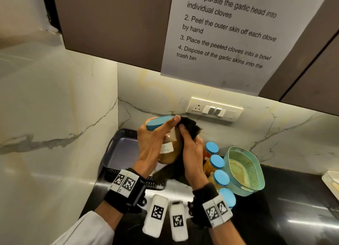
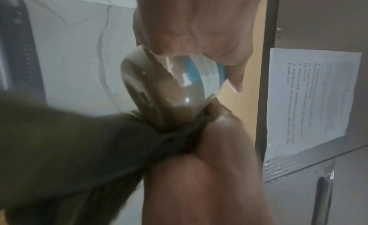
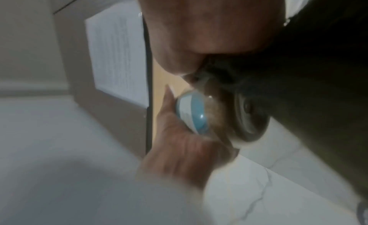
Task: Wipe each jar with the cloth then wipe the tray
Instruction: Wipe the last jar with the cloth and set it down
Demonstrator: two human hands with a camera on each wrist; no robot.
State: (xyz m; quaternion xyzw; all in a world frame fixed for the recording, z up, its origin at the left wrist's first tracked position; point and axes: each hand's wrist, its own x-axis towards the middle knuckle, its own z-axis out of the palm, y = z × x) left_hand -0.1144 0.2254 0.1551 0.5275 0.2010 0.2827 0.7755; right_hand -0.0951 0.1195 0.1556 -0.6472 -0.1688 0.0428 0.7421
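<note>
My left hand (image 1: 154, 142) grips a glass jar (image 1: 169, 153) with a blue lid (image 1: 157, 123) and brown powder inside, tilted in the air over the dark tray (image 1: 122, 151). My right hand (image 1: 192, 153) holds a dark cloth (image 1: 189, 127) against the jar's right side, and the cloth's tail hangs below. The left wrist view shows my left hand (image 2: 199, 31) on the jar (image 2: 159, 90), the cloth (image 2: 69, 141) under its base, and my right hand (image 2: 209, 173). In the right wrist view the cloth (image 3: 308, 71) covers the jar's far side and the blue lid (image 3: 194, 112) shows.
Several more blue-lidded jars (image 1: 217, 161) stand in a row on the black counter, right of the tray. A teal basket (image 1: 244, 169) sits beyond them. Two white tagged blocks (image 1: 156, 213) lie near the front edge. A marble wall closes the left side, with cabinets overhead.
</note>
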